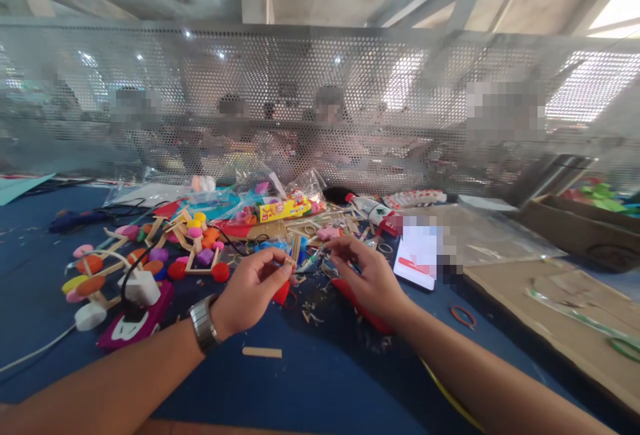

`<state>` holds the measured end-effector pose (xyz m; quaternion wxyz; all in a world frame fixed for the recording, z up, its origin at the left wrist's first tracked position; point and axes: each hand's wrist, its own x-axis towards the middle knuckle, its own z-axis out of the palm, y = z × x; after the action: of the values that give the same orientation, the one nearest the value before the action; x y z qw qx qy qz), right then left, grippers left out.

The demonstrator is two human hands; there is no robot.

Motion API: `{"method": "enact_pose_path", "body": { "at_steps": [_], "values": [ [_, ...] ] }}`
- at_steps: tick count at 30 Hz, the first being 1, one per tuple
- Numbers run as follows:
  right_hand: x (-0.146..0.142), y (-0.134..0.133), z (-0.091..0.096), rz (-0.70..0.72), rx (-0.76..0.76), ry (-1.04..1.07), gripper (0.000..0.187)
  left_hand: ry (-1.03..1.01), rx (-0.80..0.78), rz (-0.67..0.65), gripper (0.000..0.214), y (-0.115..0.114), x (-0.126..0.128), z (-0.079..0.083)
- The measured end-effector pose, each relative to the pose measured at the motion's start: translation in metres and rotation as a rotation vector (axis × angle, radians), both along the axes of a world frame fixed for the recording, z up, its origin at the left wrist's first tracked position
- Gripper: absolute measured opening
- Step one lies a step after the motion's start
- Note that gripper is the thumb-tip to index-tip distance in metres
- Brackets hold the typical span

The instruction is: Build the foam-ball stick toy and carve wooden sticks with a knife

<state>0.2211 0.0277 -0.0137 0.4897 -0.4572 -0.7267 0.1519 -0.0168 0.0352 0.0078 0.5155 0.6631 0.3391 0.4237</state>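
My left hand point(255, 288), with a metal watch point(204, 323) on its wrist, is closed in a pinch. A short piece of wooden craft stick point(296, 248) shows at its fingertips. To the right, my right hand point(367, 278) is half curled, its thumb and forefinger apart with nothing visible between them. Below that hand lies a red object point(357, 305), partly hidden. A single craft stick point(263, 352) lies flat on the blue table near me. Small scraps point(313, 311) are scattered between the hands.
Stick-and-clay models point(200, 241) and a purple power strip point(137, 318) with chargers are at left. Packets point(285, 208) and a bottle point(370, 209) lie behind. A lit phone point(417, 258), rubber band point(463, 316) and cardboard point(545, 335) are at right. A perforated metal screen point(300, 108) stands behind.
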Motion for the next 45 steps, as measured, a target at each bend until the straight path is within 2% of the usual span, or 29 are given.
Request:
{"method": "enact_pose_path", "body": {
  "at_steps": [3,6,10,13,16,20,24,26,30,35,40,45],
  "values": [
    [0.001,0.002,-0.001,-0.022,-0.008,-0.007,0.016,0.024,0.026,0.017,0.032,-0.001,0.001,0.002],
    [0.001,0.003,0.0,0.004,-0.045,-0.05,0.017,0.016,0.092,0.132,0.033,0.001,0.0,0.002],
    [-0.001,0.003,0.001,0.111,-0.071,-0.149,0.014,-0.078,0.119,0.282,0.037,0.009,-0.003,-0.002],
    [-0.001,0.005,0.001,0.168,-0.077,-0.196,0.015,-0.145,0.12,0.33,0.037,0.016,-0.005,-0.006],
    [0.0,0.006,0.0,0.162,-0.075,-0.206,0.017,-0.145,0.137,0.346,0.037,0.018,-0.006,-0.008],
    [0.0,0.005,0.0,0.17,-0.053,-0.185,0.015,-0.029,0.132,0.232,0.035,0.013,-0.003,-0.006],
    [-0.002,0.002,0.003,0.185,-0.027,-0.164,0.013,0.085,0.057,0.016,0.032,0.005,0.0,-0.003],
    [-0.002,0.003,0.003,0.128,-0.034,-0.123,0.014,0.121,0.007,-0.08,0.032,0.002,0.0,-0.002],
    [0.001,0.006,0.002,-0.02,-0.069,-0.032,0.016,0.117,-0.121,-0.153,0.038,0.0,0.0,-0.002],
    [0.002,0.008,0.001,-0.069,-0.082,0.015,0.02,0.168,-0.178,-0.244,0.04,-0.002,0.0,-0.003],
    [0.0,0.007,0.002,-0.086,-0.083,0.033,0.02,0.28,-0.071,-0.301,0.025,-0.005,0.0,-0.001],
    [0.0,0.007,0.002,-0.084,-0.081,0.037,0.019,0.506,0.243,-0.309,0.012,-0.007,-0.003,0.003]
  ]
}}
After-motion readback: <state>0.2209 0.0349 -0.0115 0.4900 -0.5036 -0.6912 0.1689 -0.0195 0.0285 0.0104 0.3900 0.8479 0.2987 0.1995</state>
